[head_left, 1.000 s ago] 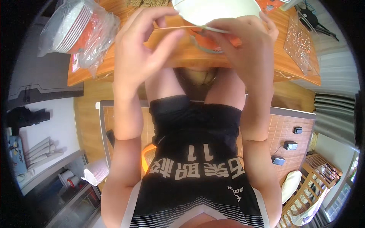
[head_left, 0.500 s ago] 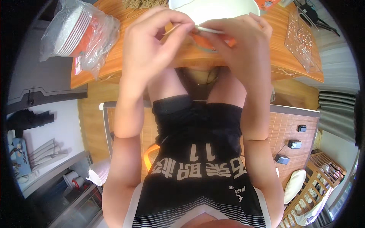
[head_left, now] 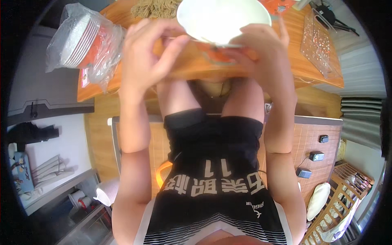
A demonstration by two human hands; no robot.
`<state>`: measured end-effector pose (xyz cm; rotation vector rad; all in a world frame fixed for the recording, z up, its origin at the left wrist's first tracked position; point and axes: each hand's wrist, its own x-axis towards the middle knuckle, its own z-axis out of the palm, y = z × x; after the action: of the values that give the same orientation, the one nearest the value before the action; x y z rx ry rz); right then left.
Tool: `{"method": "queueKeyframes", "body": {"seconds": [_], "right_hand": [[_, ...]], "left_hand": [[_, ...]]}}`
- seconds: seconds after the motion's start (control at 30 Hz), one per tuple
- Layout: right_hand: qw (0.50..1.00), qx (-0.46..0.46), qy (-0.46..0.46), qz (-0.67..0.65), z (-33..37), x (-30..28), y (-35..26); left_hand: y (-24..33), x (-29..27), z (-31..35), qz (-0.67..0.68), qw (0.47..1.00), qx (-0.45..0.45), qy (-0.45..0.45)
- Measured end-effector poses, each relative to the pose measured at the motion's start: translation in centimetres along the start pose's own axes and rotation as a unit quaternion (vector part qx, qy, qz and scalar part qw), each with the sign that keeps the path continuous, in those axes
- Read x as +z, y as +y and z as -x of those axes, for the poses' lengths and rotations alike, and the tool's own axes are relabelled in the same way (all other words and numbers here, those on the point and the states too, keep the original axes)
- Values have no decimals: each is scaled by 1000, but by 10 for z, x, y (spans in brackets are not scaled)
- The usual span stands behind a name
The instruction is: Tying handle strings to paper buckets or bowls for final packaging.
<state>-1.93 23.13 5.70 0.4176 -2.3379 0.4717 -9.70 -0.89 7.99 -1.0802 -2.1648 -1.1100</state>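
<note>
String [head_left: 195,39], thin and pale, stretches from the left hand [head_left: 151,57] toward the right hand [head_left: 265,53], by the near rim of the white bowl [head_left: 224,18]. Left thumb and forefinger are spread; whether other fingers grip the string, I cannot tell. The right, blurred, pinches a slim white stick [head_left: 237,46] over the table [head_left: 188,67].

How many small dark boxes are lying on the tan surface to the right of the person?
3: one box at the top, a second box below it, and a third box lowest and leftmost. The right arm may hide others.
</note>
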Motion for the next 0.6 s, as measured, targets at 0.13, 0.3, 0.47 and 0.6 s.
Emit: {"method": "queueKeyframes", "body": {"seconds": [0.13,0.3,0.47,0.6], "right_hand": [[993,-54,-31,-105,6,-21,23],[987,-46,-35,-152,1,-57,19],[991,-125,-18,-39,-32,-116,25],[989,-129,52,43,-73,-147,59]], "left_hand": [[-30,-19,-6,-106,987,112,-50],[-40,25,36,54,992,109,-19],[-25,52,48,73,986,139,62],[-50,58,56,80,991,33,102]]}}
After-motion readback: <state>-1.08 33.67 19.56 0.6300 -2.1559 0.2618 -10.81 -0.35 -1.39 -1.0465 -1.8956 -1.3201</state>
